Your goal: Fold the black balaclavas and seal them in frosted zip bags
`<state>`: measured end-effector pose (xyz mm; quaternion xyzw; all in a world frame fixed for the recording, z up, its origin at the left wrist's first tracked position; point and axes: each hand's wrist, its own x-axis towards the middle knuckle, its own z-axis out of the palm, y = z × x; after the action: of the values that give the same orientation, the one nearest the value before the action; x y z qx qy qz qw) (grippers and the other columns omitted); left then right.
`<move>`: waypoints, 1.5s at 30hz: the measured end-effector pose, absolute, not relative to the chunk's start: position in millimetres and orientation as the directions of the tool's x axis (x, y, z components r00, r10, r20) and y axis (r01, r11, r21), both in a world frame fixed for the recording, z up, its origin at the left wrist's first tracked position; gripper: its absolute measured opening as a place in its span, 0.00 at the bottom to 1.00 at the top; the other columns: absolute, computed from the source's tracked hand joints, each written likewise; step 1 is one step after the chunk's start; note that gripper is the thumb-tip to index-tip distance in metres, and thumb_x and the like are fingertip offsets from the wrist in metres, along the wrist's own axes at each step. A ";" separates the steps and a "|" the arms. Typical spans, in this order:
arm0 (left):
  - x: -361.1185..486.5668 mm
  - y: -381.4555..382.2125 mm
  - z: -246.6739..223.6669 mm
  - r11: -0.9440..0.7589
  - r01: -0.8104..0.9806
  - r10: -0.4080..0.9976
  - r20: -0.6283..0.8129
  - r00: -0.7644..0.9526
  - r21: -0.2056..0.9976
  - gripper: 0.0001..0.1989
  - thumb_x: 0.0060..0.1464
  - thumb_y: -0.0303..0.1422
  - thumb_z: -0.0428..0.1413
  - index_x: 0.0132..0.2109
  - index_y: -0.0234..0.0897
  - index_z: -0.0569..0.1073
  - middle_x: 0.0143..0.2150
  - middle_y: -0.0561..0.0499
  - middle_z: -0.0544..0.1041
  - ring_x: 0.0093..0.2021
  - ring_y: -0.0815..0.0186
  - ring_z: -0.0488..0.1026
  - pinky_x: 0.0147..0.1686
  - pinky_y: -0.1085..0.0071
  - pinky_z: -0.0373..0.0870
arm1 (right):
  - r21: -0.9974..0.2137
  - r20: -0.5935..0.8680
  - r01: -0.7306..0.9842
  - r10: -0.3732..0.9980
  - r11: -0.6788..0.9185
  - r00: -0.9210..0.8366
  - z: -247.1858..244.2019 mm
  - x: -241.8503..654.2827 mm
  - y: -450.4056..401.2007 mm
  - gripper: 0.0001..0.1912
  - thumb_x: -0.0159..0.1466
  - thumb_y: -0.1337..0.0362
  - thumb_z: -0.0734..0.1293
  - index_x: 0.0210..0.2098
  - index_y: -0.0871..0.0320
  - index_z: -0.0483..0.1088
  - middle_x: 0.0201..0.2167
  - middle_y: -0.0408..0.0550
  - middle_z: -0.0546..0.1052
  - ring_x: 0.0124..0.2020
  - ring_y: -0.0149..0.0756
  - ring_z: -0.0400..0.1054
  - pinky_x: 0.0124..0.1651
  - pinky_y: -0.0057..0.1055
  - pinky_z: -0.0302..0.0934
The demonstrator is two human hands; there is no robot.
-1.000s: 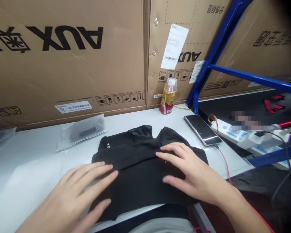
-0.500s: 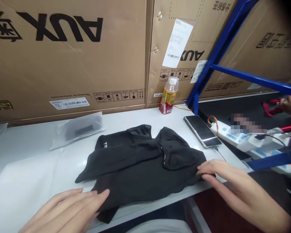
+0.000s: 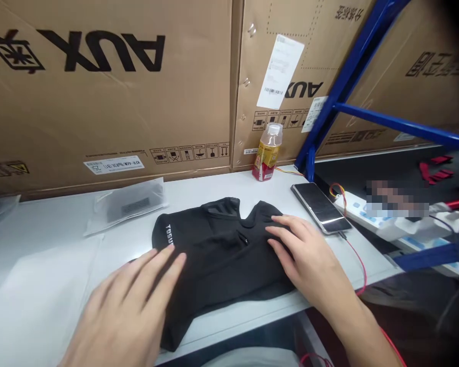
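Observation:
A black fabric garment (image 3: 222,265) lies spread on the white tabletop, with white letters starting "TOSU" near its left end and a small slit in its middle. At the top edge is a smooth, thinner-looking panel. My left hand (image 3: 126,300) is open, its spread fingertips resting on the left part of the cloth and partly covering the letters. Over the right part, my right hand (image 3: 309,255) is also open, fingers stretched out flat against the fabric. What kind of garment it is I cannot make out.
Frosted plastic bags (image 3: 126,204) lie at the left. A drink bottle (image 3: 268,153) stands at the back against large cardboard boxes (image 3: 107,102). To the right are a phone (image 3: 321,208) on a cable, a power strip (image 3: 361,211) and a blue metal frame (image 3: 348,71).
My right hand has moved left and inward from the garment's right edge onto its top. My left hand has moved up onto the cloth. The fabric has been smoothed, uncovering more letters.

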<state>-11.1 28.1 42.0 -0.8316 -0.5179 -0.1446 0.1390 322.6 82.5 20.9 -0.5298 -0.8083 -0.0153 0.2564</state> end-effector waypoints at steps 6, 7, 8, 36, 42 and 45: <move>55.5 36.3 19.3 -0.612 0.754 0.692 0.301 0.656 -0.239 0.31 0.70 0.45 0.51 0.73 0.37 0.64 0.76 0.48 0.62 0.73 0.46 0.62 0.67 0.45 0.62 | -0.150 0.275 0.759 0.764 0.634 -0.584 11.3 280.5 52.0 0.28 0.76 0.65 0.59 0.74 0.64 0.57 0.76 0.52 0.59 0.77 0.53 0.50 0.73 0.55 0.58; 57.7 37.6 15.4 -0.607 0.761 0.702 0.295 0.648 -0.228 0.31 0.70 0.46 0.50 0.73 0.37 0.63 0.76 0.49 0.62 0.73 0.47 0.64 0.65 0.46 0.66 | -0.146 0.251 0.759 0.766 0.635 -0.592 9.4 280.5 51.3 0.29 0.76 0.65 0.58 0.74 0.64 0.56 0.76 0.52 0.58 0.77 0.52 0.50 0.73 0.54 0.58; 58.0 38.6 12.5 -0.602 0.768 0.711 0.292 0.640 -0.217 0.31 0.70 0.46 0.50 0.74 0.38 0.63 0.76 0.50 0.63 0.72 0.48 0.66 0.64 0.47 0.68 | -0.144 0.243 0.766 0.773 0.626 -0.586 7.9 283.8 52.1 0.29 0.76 0.65 0.57 0.74 0.64 0.56 0.77 0.51 0.58 0.77 0.51 0.50 0.74 0.53 0.57; 29.3 43.8 28.7 -0.659 0.746 0.751 0.146 0.644 0.099 0.23 0.70 0.36 0.54 0.69 0.43 0.70 0.69 0.48 0.74 0.71 0.53 0.68 0.70 0.45 0.66 | -0.358 0.249 0.672 0.759 0.649 -0.601 12.1 275.3 49.8 0.30 0.75 0.68 0.60 0.75 0.57 0.56 0.74 0.51 0.62 0.78 0.50 0.49 0.76 0.59 0.51; 22.5 34.3 36.2 -0.628 0.778 0.741 0.317 0.591 0.017 0.31 0.71 0.38 0.52 0.76 0.37 0.57 0.74 0.47 0.66 0.72 0.56 0.66 0.70 0.53 0.67 | -0.457 0.256 0.626 0.768 0.632 -0.588 20.9 273.4 53.0 0.34 0.74 0.75 0.53 0.77 0.58 0.48 0.77 0.50 0.58 0.78 0.42 0.47 0.77 0.52 0.51; 35.3 36.4 28.8 -0.639 0.769 0.741 0.278 0.611 0.014 0.28 0.71 0.39 0.53 0.74 0.42 0.62 0.73 0.51 0.67 0.72 0.55 0.67 0.68 0.51 0.71 | -0.492 0.423 0.717 0.856 0.494 -0.299 26.0 286.2 60.5 0.26 0.76 0.69 0.55 0.71 0.53 0.61 0.69 0.52 0.71 0.71 0.45 0.62 0.71 0.51 0.61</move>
<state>35.3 36.4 28.8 -0.8958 -0.4215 -0.1302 0.0535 286.2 60.5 26.0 -0.4921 -0.7989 0.1052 0.3295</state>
